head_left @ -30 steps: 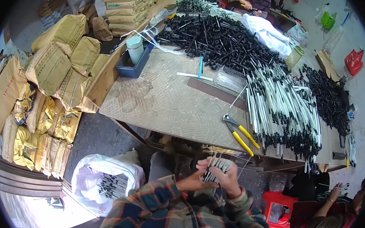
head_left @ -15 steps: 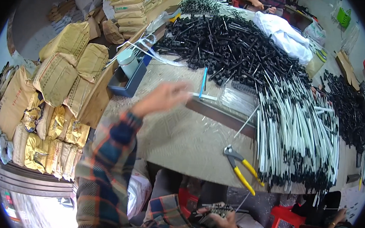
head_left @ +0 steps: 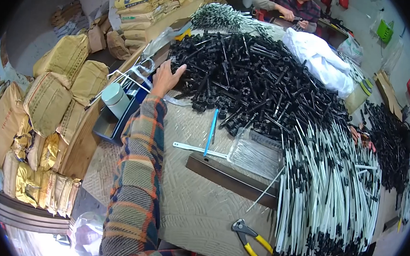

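1. Head view, looking down on a grey patterned tabletop (head_left: 199, 208) crowded with parts.
2. One of the hands, the left hand (head_left: 166, 78), reaches far forward on a plaid-sleeved arm, fingers spread wide and resting on the near left edge of a large heap of black plastic rods with round ends (head_left: 246, 78).
3. Nothing is gripped in that hand; the palm lies flat against the heap.
4. No right hand is in view.
5. A dense bundle of white thin rods with black tips (head_left: 328, 193) lies to the right of the black heap, running toward the tabletop's near edge.
6. Between sleeve and bundle lie a blue plastic stick (head_left: 210, 133), a white flat strip (head_left: 198, 149) and a dark metal bar (head_left: 232, 180).
7. Yellow-handled pliers (head_left: 252, 238) sit at the near edge.
8. A pale green cylindrical cup (head_left: 115, 99) stands in a blue tray (head_left: 103, 128) left of the arm.
9. Tan sacks (head_left: 50, 98) are stacked beyond the tabletop's left side.
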Available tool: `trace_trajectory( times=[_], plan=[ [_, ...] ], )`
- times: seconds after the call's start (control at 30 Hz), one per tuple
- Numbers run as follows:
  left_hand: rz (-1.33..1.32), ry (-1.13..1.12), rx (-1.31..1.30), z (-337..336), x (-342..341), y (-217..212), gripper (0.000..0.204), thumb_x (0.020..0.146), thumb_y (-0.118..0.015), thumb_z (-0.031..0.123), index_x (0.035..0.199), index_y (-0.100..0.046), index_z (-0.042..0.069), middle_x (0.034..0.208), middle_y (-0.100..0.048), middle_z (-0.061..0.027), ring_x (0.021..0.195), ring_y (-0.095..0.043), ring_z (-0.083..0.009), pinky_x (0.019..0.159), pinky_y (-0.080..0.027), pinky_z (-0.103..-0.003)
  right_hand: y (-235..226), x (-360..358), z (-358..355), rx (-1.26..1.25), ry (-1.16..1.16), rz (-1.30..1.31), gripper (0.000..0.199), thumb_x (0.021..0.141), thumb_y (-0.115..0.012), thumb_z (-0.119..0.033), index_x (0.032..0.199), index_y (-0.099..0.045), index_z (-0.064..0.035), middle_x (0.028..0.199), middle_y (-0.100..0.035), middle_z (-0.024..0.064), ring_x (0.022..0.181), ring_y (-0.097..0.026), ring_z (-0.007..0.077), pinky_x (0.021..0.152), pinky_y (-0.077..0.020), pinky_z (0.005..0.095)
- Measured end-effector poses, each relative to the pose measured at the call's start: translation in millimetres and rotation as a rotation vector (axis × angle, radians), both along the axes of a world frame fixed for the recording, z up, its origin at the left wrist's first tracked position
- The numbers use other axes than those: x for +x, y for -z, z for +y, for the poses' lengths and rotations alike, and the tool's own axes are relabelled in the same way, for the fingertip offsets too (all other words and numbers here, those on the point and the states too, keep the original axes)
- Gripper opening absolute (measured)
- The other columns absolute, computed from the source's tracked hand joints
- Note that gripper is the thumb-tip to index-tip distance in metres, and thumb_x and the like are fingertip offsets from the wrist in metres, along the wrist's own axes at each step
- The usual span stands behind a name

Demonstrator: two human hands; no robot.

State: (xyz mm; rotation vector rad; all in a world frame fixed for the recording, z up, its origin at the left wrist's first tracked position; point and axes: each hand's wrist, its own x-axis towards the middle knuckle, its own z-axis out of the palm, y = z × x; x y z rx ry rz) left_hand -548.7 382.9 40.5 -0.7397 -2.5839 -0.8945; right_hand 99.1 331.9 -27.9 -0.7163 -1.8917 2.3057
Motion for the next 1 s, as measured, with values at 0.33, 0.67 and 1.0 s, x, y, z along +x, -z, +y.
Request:
trace_trajectory(
  times=[0.33, 0.67, 1.0],
  plan=[
    [-0.011, 0.068, 0.161, 22.7, 21.4, -4.0, 0.075, 0.070, -0.061, 0.062, 0.108, -0.056, -0.002, 0.109, -0.051, -0.0195, 0.102, -0.051, -0.0333, 0.088, -0.040, -0.038, 87.9, 46.7, -14.0, -0.111, -0.248, -0.176, 0.012, 0.087, -0.057, -0.009, 0.095, -0.061, -0.0012, 0.062, -0.052, -0.0023, 0.050, -0.044, 0.0043, 0.043, -0.0343, 0.0208],
    [-0.028, 0.324, 0.370, 64.6, 91.5, -5.6, 0.062, 0.071, -0.064, 0.053, 0.108, -0.055, 0.003, 0.103, -0.048, -0.0162, 0.098, -0.051, -0.0333, 0.083, -0.042, -0.039, -33.4, -30.1, 4.5, -0.353, -0.198, -0.075, 0.018, 0.089, -0.053, -0.009, 0.103, -0.060, -0.0009, 0.078, -0.060, 0.0012, 0.062, -0.052, 0.0060, 0.054, -0.0404, 0.0190],
    [0.051, 0.805, 0.089, 65.1, 181.2, -63.2, 0.045, 0.074, -0.064, 0.043, 0.108, -0.062, 0.014, 0.129, -0.047, -0.0095, 0.120, -0.042, -0.0290, 0.102, -0.017, -0.054, -24.3, -32.5, -5.7, -0.201, -0.244, 0.116, 0.016, 0.086, -0.055, -0.007, 0.098, -0.062, 0.0011, 0.100, -0.060, 0.0075, 0.086, -0.056, 0.0162, 0.075, -0.0441, 0.0263]
  ],
)
